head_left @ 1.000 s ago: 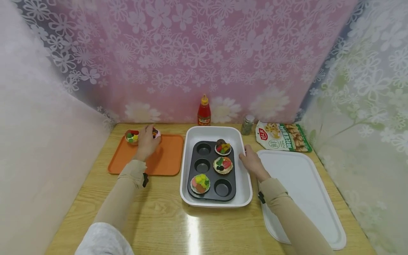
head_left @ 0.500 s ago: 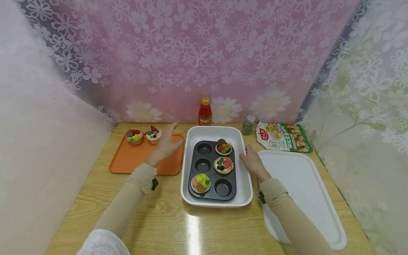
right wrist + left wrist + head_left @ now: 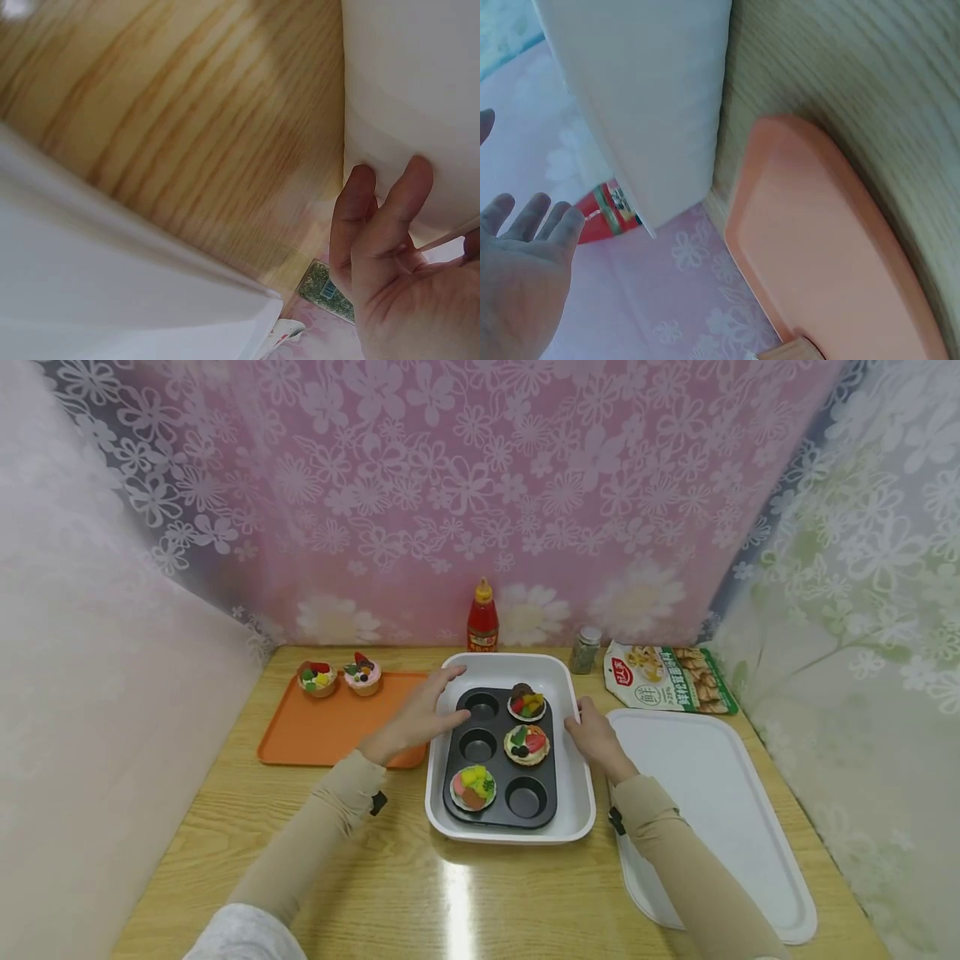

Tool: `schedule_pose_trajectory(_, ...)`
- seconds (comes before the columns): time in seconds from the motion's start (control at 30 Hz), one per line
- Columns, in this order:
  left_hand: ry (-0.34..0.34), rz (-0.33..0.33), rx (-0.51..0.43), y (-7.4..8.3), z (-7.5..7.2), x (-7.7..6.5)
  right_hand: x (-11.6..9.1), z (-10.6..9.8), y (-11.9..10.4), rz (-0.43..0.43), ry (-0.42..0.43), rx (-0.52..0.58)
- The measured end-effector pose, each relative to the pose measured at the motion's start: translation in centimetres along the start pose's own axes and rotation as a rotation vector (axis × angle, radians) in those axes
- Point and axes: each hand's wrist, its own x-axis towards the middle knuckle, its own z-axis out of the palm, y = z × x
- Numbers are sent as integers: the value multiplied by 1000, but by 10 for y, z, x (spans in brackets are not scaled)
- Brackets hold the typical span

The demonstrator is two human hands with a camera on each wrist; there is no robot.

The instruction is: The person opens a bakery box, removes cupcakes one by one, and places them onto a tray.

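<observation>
At the right side of the tub, the right grip is clamped on its rim, fingers against the outer wall. Over the tub's left rim, the left grip has thumb and fingers apart. Inside the tub sits the tin with three tarts; left of the tub lies the orange tray.

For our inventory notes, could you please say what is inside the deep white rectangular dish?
A dark grey six-cup tin holding three round, colourfully topped tarts. The tin hides the dish beneath it and the tarts' undersides; the left hand covers a little too.
</observation>
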Motion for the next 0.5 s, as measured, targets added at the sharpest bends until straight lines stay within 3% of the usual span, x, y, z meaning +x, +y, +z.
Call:
schedule_pose_trajectory(0.2, -88, 61, 11, 8, 8, -4, 0, 1, 0, 8, -9, 11)
schedule_pose_trajectory(0.5, -298, 90, 30, 11, 15, -11, -2, 0, -1, 12, -15, 16)
